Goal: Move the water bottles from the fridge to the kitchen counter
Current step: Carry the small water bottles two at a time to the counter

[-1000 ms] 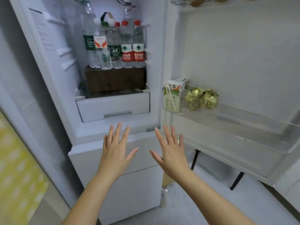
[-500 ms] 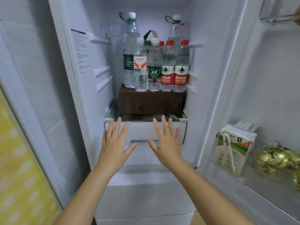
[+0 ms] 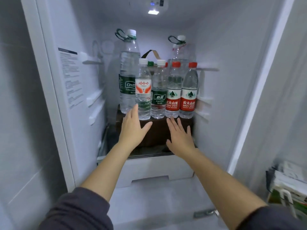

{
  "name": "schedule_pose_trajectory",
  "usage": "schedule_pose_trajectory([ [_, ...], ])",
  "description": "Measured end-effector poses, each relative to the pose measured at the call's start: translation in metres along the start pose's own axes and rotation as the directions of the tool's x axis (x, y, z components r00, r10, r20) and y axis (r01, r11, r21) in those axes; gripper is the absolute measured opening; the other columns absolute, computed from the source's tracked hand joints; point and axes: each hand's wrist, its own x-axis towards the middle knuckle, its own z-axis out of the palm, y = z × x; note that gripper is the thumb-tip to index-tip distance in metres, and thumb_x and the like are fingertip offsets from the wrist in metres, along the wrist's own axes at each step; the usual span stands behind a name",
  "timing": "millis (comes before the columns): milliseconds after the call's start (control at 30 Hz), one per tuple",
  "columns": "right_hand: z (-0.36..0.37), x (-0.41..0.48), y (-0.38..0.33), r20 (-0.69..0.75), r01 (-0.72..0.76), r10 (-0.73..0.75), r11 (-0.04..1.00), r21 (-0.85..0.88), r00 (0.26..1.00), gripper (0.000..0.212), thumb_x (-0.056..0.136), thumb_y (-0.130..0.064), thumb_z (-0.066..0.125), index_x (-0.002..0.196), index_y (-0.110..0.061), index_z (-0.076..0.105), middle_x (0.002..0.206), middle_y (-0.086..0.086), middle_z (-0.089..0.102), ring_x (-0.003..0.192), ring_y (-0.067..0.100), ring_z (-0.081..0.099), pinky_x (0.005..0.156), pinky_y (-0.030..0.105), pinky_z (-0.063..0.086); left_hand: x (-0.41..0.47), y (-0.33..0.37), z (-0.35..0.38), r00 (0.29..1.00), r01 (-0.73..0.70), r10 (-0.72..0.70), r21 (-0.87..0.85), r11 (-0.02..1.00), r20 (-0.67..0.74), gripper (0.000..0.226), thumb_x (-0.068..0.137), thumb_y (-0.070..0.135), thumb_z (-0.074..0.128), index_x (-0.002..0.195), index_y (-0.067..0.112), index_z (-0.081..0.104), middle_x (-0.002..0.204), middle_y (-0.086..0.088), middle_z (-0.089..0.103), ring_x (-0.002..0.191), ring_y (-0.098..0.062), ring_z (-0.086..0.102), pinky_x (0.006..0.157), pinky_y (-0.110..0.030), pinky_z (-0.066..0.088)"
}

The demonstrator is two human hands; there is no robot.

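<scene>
Several water bottles stand on a dark brown box (image 3: 157,131) inside the open fridge. At the front are a white-capped bottle with an orange label (image 3: 143,90), a green-labelled bottle (image 3: 159,93) and two red-capped, red-labelled bottles (image 3: 173,92) (image 3: 189,92). Two tall bottles stand behind, one at the left (image 3: 127,72) and one at the right (image 3: 179,48). My left hand (image 3: 132,128) is open, its fingertips just below the orange-labelled bottle. My right hand (image 3: 180,136) is open under the red-labelled bottles. Neither hand holds anything.
A white drawer (image 3: 154,170) sits under the box. Fridge walls with shelf rails close in on both sides. The open door at the right carries a drink carton (image 3: 287,191) in its bin. A strap handle (image 3: 152,54) rises behind the small bottles.
Both hands have risen and reached deeper into the fridge, from the drawer front up to the bottle bases. The view has swung left and closer to the bottles.
</scene>
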Motion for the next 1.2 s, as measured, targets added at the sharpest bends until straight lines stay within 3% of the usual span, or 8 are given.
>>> schedule_pose_trajectory([
  [100, 0.0, 0.011, 0.005, 0.011, 0.023, -0.023, 0.999, -0.038, 1.0, 0.091, 0.094, -0.024, 0.058, 0.156, -0.024, -0.009, 0.165, -0.005, -0.006, 0.152, 0.018, -0.009, 0.12, 0.053, 0.001, 0.031, 0.0, 0.003, 0.999, 0.021, -0.026, -0.18, 0.983, -0.025, 0.085, 0.085, 0.038, 0.07, 0.151, 0.021, 0.02, 0.152, -0.003, 0.037, 0.139, -0.021, 0.035, 0.112, -0.046, 0.035],
  [267, 0.006, 0.016, 0.008, -0.036, 0.042, -0.043, 0.999, -0.032, 0.998, 0.09, 0.092, -0.019, 0.059, 0.157, -0.023, -0.003, 0.165, -0.005, 0.003, 0.152, 0.014, -0.002, 0.121, 0.047, 0.007, 0.065, -0.006, 0.005, 0.996, 0.056, -0.069, -0.204, 0.977, -0.059, 0.087, 0.084, 0.038, 0.072, 0.15, 0.015, 0.02, 0.15, -0.008, 0.036, 0.133, -0.023, 0.04, 0.1, -0.035, 0.038],
  [467, -0.001, 0.017, 0.01, 0.019, 0.061, -0.06, 0.998, -0.007, 0.998, 0.086, 0.093, -0.028, 0.057, 0.157, -0.024, 0.0, 0.165, -0.006, 0.002, 0.152, 0.014, -0.001, 0.119, 0.045, 0.026, 0.09, -0.006, 0.008, 0.98, 0.155, -0.188, -0.345, 0.926, -0.062, 0.08, 0.078, 0.038, 0.077, 0.139, 0.013, 0.033, 0.136, -0.006, 0.049, 0.12, -0.021, 0.051, 0.084, -0.029, 0.037],
  [600, -0.008, 0.019, 0.006, 0.041, 0.059, -0.058, 0.998, -0.004, 0.997, 0.083, 0.092, -0.042, 0.055, 0.157, -0.023, 0.006, 0.165, -0.006, 0.006, 0.152, 0.015, 0.001, 0.111, 0.042, 0.04, 0.095, -0.008, 0.007, 0.976, 0.205, -0.218, -0.319, 0.925, -0.004, 0.074, 0.074, 0.043, 0.079, 0.131, 0.013, 0.044, 0.129, -0.006, 0.057, 0.117, -0.022, 0.055, 0.087, -0.032, 0.043],
  [767, -0.017, 0.021, 0.005, 0.092, 0.063, -0.065, 0.998, 0.023, 0.994, 0.08, 0.093, -0.039, 0.056, 0.157, -0.022, 0.011, 0.165, -0.005, 0.008, 0.151, 0.017, 0.004, 0.115, 0.042, 0.034, 0.091, -0.013, -0.008, 0.985, 0.164, -0.172, -0.2, 0.966, -0.019, 0.066, 0.072, 0.049, 0.079, 0.121, 0.014, 0.053, 0.122, -0.004, 0.06, 0.111, -0.022, 0.056, 0.089, -0.033, 0.044],
  [967, -0.032, 0.028, 0.004, 0.139, 0.043, -0.054, 0.996, 0.079, 0.989, 0.074, 0.093, -0.042, 0.056, 0.155, -0.022, 0.023, 0.162, -0.002, 0.02, 0.147, 0.02, 0.024, 0.114, 0.039, 0.034, 0.08, -0.033, -0.033, 0.977, 0.187, -0.209, -0.278, 0.942, -0.051, 0.066, 0.072, 0.045, 0.079, 0.12, 0.017, 0.045, 0.107, 0.007, 0.056, 0.095, -0.014, 0.055, 0.08, -0.03, 0.044],
  [1133, -0.046, 0.04, -0.002, 0.204, -0.049, 0.029, 0.995, 0.092, 0.979, 0.066, 0.092, -0.04, 0.06, 0.151, -0.022, 0.035, 0.155, 0.003, 0.038, 0.137, 0.025, 0.041, 0.108, 0.04, 0.042, 0.072, -0.032, -0.024, 0.973, 0.211, -0.231, -0.36, 0.909, -0.012, 0.066, 0.082, 0.04, 0.073, 0.128, 0.015, 0.032, 0.117, 0.0, 0.053, 0.097, -0.014, 0.052, 0.081, -0.031, 0.041],
  [1200, -0.051, 0.046, -0.011, 0.096, -0.088, 0.07, 0.976, 0.197, 0.993, 0.057, 0.091, -0.033, 0.062, 0.143, -0.019, 0.044, 0.143, 0.004, 0.051, 0.123, 0.023, 0.053, 0.1, 0.04, 0.048, 0.072, -0.032, -0.021, 0.969, 0.222, -0.246, -0.394, 0.892, -0.011, 0.069, 0.084, 0.037, 0.073, 0.132, 0.015, 0.029, 0.126, -0.004, 0.052, 0.101, -0.016, 0.051, 0.085, -0.033, 0.042],
])
